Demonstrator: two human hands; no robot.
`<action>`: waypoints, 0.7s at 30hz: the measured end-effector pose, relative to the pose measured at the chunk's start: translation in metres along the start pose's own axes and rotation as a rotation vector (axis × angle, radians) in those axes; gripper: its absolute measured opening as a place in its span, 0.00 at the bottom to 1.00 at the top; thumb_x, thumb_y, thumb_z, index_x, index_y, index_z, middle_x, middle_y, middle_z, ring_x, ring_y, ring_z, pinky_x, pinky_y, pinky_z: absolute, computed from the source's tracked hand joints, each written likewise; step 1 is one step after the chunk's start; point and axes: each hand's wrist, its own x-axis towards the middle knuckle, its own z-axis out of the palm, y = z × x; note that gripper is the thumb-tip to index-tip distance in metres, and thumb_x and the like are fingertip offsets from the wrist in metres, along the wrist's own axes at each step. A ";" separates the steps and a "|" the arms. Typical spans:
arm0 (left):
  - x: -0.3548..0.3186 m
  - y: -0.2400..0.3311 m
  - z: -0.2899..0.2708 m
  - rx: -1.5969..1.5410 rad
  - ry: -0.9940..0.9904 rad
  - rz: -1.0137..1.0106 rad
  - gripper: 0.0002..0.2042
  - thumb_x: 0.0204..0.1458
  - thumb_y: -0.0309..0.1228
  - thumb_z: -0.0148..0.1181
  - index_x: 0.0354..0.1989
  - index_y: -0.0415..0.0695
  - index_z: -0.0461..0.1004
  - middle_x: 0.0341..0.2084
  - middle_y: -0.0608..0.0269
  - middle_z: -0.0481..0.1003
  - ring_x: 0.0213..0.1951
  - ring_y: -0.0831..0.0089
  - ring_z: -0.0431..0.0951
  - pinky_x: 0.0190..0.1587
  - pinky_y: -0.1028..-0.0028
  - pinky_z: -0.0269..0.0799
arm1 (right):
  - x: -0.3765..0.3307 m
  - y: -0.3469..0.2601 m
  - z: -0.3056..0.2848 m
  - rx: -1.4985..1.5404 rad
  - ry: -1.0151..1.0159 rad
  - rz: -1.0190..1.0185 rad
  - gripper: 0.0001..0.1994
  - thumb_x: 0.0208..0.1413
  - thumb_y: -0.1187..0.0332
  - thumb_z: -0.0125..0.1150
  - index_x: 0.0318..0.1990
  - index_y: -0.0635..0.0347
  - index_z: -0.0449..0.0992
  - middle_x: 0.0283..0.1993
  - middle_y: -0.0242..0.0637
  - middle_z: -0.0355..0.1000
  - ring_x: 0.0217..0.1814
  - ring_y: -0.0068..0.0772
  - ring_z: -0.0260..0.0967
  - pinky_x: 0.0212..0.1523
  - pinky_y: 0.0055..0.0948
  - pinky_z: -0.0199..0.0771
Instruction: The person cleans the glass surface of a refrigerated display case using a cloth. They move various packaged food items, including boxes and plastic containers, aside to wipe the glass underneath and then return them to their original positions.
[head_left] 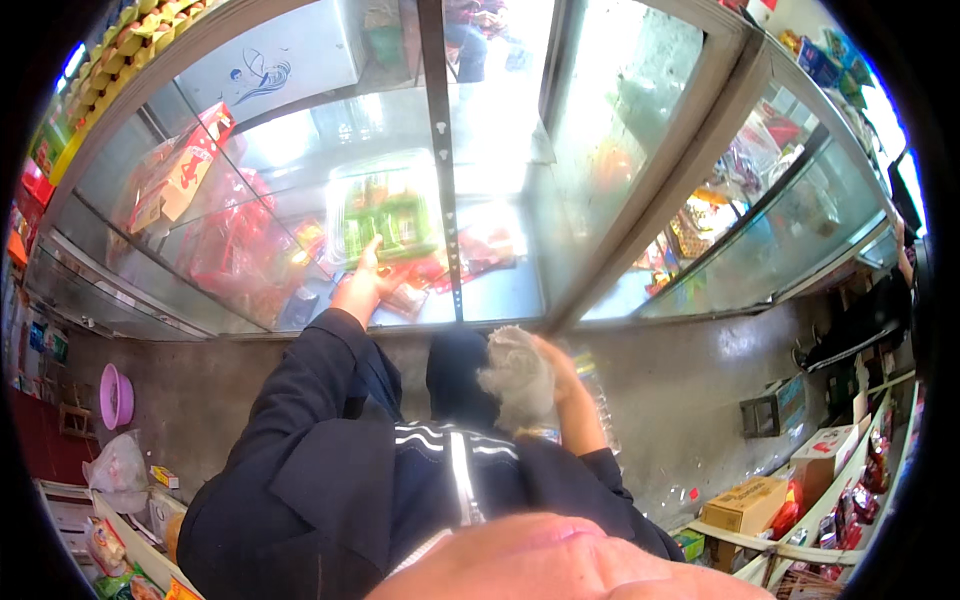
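My left hand [363, 286] reaches into the glass display case and grips a clear plastic box [385, 180] with green packs inside. Its thumb lies on the near side of the box; the other fingers are partly hidden underneath. Close to my body, outside the case, a crumpled grey cloth [518, 375] is in my right hand [568, 375]. That cloth covers most of the right fingers. Below the box, red and clear packets [405, 298] lie on the case floor, and a pink plastic bag [232, 235] sits to their left.
A metal upright [441, 140] stands just right of the box. Far left in the case leans a red-and-cream carton [183, 170]. Egg trays [130, 45] rest on top at the back left. A purple basin [116, 395] is on the left; cardboard boxes [745, 505] stand at the lower right.
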 end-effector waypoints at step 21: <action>-0.040 0.032 0.005 -0.168 -0.030 0.056 0.27 0.54 0.38 0.59 0.55 0.38 0.55 0.50 0.46 0.59 0.50 0.48 0.67 0.46 0.54 0.77 | 0.021 0.019 -0.005 0.047 -0.002 0.041 0.19 0.64 0.60 0.45 0.52 0.64 0.72 0.48 0.44 0.74 0.48 0.41 0.74 0.50 0.42 0.75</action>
